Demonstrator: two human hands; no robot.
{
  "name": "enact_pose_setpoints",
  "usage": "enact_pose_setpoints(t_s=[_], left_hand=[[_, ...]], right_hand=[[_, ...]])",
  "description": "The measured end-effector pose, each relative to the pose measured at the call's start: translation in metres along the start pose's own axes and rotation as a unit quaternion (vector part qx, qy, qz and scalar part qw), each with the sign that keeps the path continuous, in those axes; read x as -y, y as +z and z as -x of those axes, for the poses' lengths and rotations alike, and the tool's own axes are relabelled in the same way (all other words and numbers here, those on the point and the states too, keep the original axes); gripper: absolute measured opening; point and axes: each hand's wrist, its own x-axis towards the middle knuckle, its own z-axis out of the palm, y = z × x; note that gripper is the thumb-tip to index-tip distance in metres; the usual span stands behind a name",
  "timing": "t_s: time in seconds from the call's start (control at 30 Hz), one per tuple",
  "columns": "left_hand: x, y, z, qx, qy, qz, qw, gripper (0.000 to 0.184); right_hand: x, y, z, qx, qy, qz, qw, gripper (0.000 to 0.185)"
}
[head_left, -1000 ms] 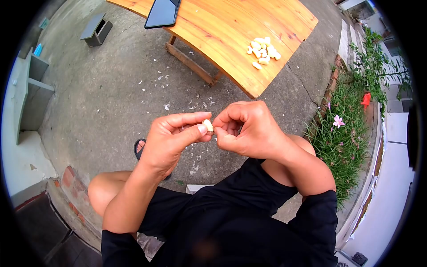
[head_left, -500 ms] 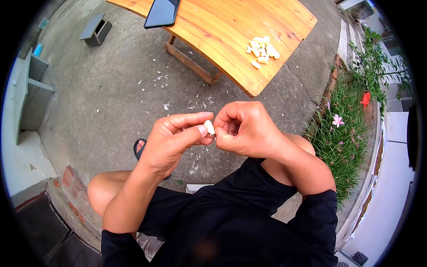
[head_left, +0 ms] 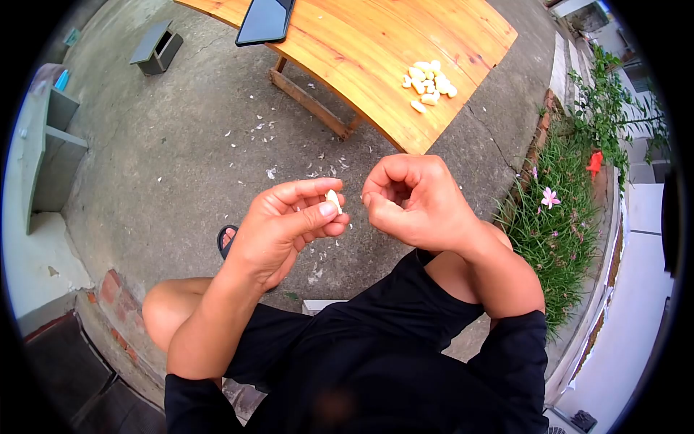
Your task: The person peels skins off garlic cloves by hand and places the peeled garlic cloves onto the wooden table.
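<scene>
A pale garlic clove (head_left: 333, 200) is pinched between the thumb and fingers of my left hand (head_left: 293, 223), above the concrete ground. A short gap to the right, my right hand (head_left: 416, 201) is closed, thumb tip pressed against the forefinger. Whether a scrap of skin sits in that pinch is too small to make out. Beyond both hands, a loose pile of peeled garlic cloves (head_left: 431, 84) lies near the right end of the wooden table (head_left: 347, 50).
A dark phone (head_left: 264, 20) rests at the table's left edge. Thin white peel flakes (head_left: 271, 173) are scattered over the ground. Grass with pink flowers (head_left: 557, 246) borders the right side. A small grey box (head_left: 157, 50) stands at the upper left.
My right hand has moved right, away from the clove, its pinch still closed. My left hand keeps the clove, now tilted a little differently.
</scene>
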Motion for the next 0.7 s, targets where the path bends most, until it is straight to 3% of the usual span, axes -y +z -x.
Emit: enact_pose_setpoints(t_s=[0.23,0.43,0.7], left_hand=[[-0.001,-0.002,-0.002,-0.009,-0.009,0.025,1.0,0.026],[0.0,0.002,-0.002,-0.021,0.003,0.012,1.0,0.023],[0.004,0.001,-0.001,-0.03,-0.014,0.021,0.999,0.023]], right_hand=[[-0.001,0.009,-0.003,-0.057,-0.108,-0.002,0.992,0.006],[-0.007,0.013,-0.005,-0.039,-0.191,0.063,0.979,0.011],[-0.003,0.019,-0.004,-0.048,-0.182,0.077,0.979,0.01]])
